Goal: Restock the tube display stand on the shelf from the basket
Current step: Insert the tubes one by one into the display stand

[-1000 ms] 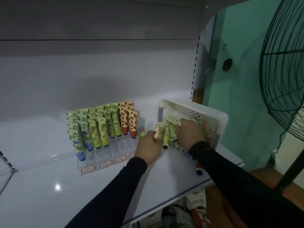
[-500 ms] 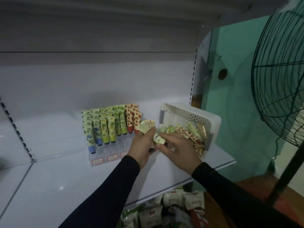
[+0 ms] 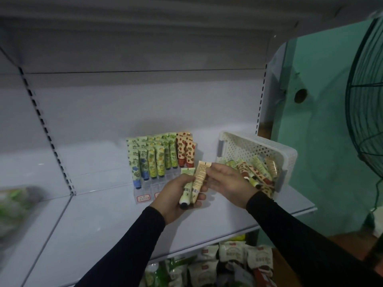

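Head view | left hand grips two tubes, lifted clear of basket since a second ago | right hand pinches one (sorting) | display stand next

A small shop is shown. White metal shelving with slotted uprights is seen, and on it a clear display stand with rows of tubes and price labels along its front. Packaged goods are stacked on the lower shelf, near right.
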Action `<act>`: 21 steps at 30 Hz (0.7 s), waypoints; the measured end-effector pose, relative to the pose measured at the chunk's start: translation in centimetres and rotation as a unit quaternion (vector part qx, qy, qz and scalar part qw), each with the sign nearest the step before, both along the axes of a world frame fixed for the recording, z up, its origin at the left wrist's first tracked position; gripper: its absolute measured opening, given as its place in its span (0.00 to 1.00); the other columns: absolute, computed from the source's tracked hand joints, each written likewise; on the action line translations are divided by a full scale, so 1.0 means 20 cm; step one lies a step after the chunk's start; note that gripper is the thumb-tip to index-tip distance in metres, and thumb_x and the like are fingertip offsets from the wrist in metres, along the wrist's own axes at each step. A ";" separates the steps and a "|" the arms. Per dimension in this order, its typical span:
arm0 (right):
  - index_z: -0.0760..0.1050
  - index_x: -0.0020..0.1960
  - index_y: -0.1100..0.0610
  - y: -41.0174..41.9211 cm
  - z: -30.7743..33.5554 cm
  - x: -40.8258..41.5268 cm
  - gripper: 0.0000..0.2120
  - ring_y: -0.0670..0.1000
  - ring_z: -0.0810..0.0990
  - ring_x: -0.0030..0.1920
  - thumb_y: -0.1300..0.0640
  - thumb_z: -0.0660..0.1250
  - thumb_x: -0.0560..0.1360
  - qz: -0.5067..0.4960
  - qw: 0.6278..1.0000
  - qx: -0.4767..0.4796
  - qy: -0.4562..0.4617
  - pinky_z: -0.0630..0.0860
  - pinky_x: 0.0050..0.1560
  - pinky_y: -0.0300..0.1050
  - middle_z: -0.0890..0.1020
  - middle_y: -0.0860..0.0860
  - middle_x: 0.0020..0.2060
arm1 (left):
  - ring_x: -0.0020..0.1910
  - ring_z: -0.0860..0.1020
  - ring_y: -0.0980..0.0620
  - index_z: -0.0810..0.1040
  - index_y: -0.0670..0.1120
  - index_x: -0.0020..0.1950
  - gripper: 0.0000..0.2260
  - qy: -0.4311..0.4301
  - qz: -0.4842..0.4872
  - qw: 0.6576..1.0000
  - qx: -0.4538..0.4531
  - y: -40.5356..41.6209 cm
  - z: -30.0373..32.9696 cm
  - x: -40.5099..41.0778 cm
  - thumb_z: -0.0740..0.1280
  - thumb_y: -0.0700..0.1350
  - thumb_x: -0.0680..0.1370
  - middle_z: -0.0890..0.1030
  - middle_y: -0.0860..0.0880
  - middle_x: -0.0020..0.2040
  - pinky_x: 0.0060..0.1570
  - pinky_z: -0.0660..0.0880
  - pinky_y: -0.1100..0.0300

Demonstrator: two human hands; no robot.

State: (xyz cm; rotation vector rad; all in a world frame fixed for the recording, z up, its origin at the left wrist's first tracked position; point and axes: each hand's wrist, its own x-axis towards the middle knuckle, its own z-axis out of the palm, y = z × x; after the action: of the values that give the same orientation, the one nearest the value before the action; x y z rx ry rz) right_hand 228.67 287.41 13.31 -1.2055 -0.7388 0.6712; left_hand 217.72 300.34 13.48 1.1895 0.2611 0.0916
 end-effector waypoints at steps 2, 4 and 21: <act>0.74 0.61 0.66 0.00 0.00 -0.01 0.12 0.54 0.81 0.52 0.63 0.60 0.80 0.006 0.999 0.019 0.031 0.79 0.54 0.42 0.81 0.59 0.53 | 0.34 0.80 0.48 0.76 0.38 0.60 0.14 0.006 0.002 1.000 -0.008 0.01 -0.02 -0.01 0.57 0.44 0.82 0.81 0.41 0.42 0.32 0.77 0.58; 0.74 0.62 0.67 0.01 0.00 -0.01 0.13 0.53 0.81 0.53 0.63 0.61 0.80 -0.001 0.999 0.014 0.034 0.79 0.55 0.42 0.82 0.60 0.54 | 0.34 0.79 0.47 0.75 0.38 0.60 0.14 0.005 -0.001 1.000 -0.014 0.01 -0.03 -0.01 0.57 0.44 0.82 0.81 0.40 0.42 0.32 0.77 0.58; 0.78 0.54 0.62 0.07 0.03 0.00 0.20 0.49 0.77 0.38 0.54 0.74 0.66 -0.095 0.995 -0.006 0.032 0.76 0.41 0.40 0.82 0.53 0.40 | 0.41 0.83 0.46 0.76 0.39 0.61 0.14 0.007 0.012 0.999 0.031 0.08 -0.08 -0.04 0.65 0.47 0.80 0.83 0.41 0.47 0.34 0.79 0.57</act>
State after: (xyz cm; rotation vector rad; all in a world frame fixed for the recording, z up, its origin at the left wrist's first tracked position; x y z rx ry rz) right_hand 228.67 288.86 13.89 -1.2416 -0.5601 0.5535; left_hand 216.94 301.84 11.91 1.2491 0.2863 0.1142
